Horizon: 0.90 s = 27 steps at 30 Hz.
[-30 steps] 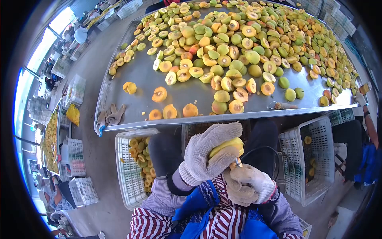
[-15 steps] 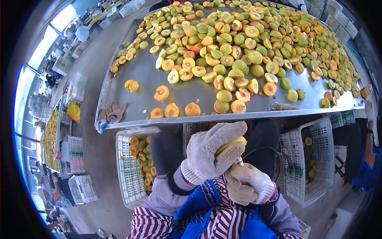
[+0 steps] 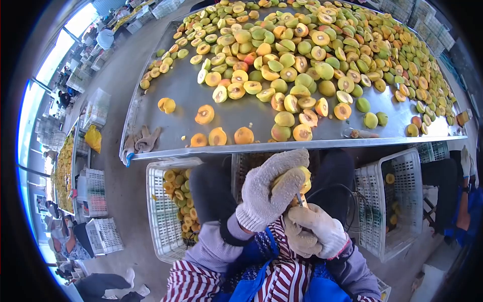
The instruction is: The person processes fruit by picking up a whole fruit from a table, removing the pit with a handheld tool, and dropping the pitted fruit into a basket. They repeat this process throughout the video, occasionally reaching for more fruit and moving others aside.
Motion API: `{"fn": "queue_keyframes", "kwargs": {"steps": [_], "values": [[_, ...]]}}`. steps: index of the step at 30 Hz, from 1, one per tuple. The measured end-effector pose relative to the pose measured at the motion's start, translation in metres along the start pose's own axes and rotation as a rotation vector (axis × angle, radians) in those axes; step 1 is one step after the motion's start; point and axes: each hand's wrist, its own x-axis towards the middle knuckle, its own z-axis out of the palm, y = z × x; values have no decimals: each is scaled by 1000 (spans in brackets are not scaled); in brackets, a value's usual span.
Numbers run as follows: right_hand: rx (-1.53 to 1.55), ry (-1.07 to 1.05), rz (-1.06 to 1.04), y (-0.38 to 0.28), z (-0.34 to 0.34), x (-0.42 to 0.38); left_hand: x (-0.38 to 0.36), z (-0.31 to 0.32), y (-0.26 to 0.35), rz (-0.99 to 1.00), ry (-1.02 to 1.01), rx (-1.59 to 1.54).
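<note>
My left hand (image 3: 269,189), in a knitted glove, is wrapped round a yellow peach half (image 3: 306,181) above my lap. Much of the fruit is hidden by the fingers. Just below it, my gloved right hand (image 3: 317,231) is closed on a small pitting tool (image 3: 300,198). Only its metal end shows, close against the underside of the peach, and the handle is hidden in the fist. In front of my hands, several cut peach halves (image 3: 244,135) lie near the edge of the metal table (image 3: 176,133).
A big heap of halved peaches (image 3: 322,70) covers the table's far side. A pitting tool (image 3: 359,134) and a pair of gloves (image 3: 143,140) lie on its near edge. Crates stand either side: a left crate (image 3: 156,221) with peaches, a right crate (image 3: 370,216). A co-worker's hand (image 3: 466,161) shows at far right.
My left hand has turned more upright, and more of the peach's yellow-orange side shows. The tool's metal end is more visible below it. My right hand has barely moved.
</note>
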Motion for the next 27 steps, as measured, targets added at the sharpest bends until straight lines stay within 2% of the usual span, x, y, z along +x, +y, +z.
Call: {"fn": "queue_keyframes", "kwargs": {"steps": [1,2,3,7,9,10,12,18,20,22,24,26,27], "values": [[-1,4,-4,3,-4,0,8,-7,1,281,-84,297],[107,-98,-34,7,-8,1,17,-12,3,565,-166,595],[219,-201,-62,9,-11,2,22,-15,7,734,-205,677],[197,-261,-31,3,-7,3,16,-9,18,580,-192,714],[73,-43,-15,-1,3,4,14,-4,9,-86,-112,170],[70,-45,-11,-1,7,4,12,-4,6,-85,-106,169],[-30,128,-40,-3,13,5,12,-3,-1,-220,-57,-154],[-53,179,-44,-3,7,10,15,-7,-18,-239,-52,-291],[-63,143,-37,-2,-2,10,18,-12,-15,-139,-202,-224],[-74,99,-21,-2,-7,9,15,-16,-9,-189,-241,-264],[15,34,-34,-3,-3,7,13,-18,-4,-289,-285,-469],[-92,75,-49,-3,7,9,9,-19,-5,-241,-283,-428],[-139,99,-15,-2,6,9,5,-16,-5,-120,-218,-222]]}}
